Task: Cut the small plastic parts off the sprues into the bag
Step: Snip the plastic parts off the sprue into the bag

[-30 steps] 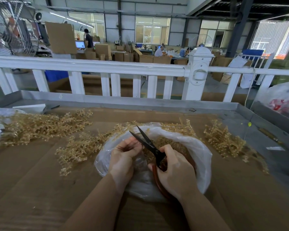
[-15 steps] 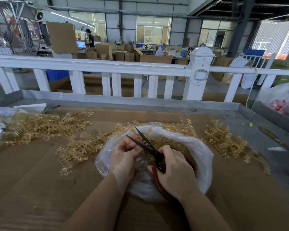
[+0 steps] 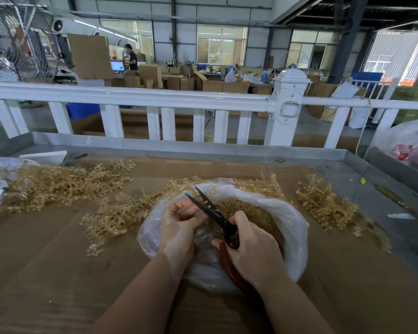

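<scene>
Head view: right hand grips red handles of scissors, blades parted, tips over bag mouth. Left hand beside blades, fingers curled, apparently pinching small sprue piece, too blurred to confirm. Bag sits mid-worktop toward near edge, cut parts inside. Sprues heaped toward worktop's left edge, more right of bag. White railing beyond far edge.

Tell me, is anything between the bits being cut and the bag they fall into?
Nothing visible. The left hand and the scissors in the right hand sit right above the open plastic bag, so cut bits can likely drop straight in.
</scene>
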`<state>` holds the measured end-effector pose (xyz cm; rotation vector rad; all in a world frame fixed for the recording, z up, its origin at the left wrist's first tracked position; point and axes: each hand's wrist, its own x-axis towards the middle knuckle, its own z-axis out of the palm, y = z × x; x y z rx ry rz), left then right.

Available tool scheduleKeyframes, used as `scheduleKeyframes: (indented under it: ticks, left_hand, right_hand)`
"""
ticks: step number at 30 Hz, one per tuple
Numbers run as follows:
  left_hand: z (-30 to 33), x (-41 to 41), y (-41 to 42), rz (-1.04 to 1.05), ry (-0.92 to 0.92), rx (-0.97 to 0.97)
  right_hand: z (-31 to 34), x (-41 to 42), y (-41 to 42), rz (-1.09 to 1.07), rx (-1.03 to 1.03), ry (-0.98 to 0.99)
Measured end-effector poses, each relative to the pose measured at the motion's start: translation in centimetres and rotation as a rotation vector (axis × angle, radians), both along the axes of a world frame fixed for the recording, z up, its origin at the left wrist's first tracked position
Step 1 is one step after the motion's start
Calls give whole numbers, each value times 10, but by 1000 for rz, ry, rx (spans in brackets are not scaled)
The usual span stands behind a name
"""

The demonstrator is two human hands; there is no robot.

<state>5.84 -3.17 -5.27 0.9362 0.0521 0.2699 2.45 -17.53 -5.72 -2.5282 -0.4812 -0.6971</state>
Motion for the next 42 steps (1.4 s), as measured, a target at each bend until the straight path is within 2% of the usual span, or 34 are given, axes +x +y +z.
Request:
scheduleKeyframes:
  ticks: [12,21,30,36,42]
  left_hand:
    - [0,-1,2,-22,8,-47]
    - [-1,-2,1,-93,1,72]
    - [-2,-3,2,-163,33,73]
    - [1,-2,3,-199,91,-79]
    - [3,-1,2,-165,152,-86]
  right_hand:
    - [0,1,0,8,-28,-6]
    - [2,-2,-1,6,24,-31]
    - [3,-1,0,20,14,-23]
    - [2,-1,2,-9,16,-54]
    - [-1,-1,-1,-57,99,-85]
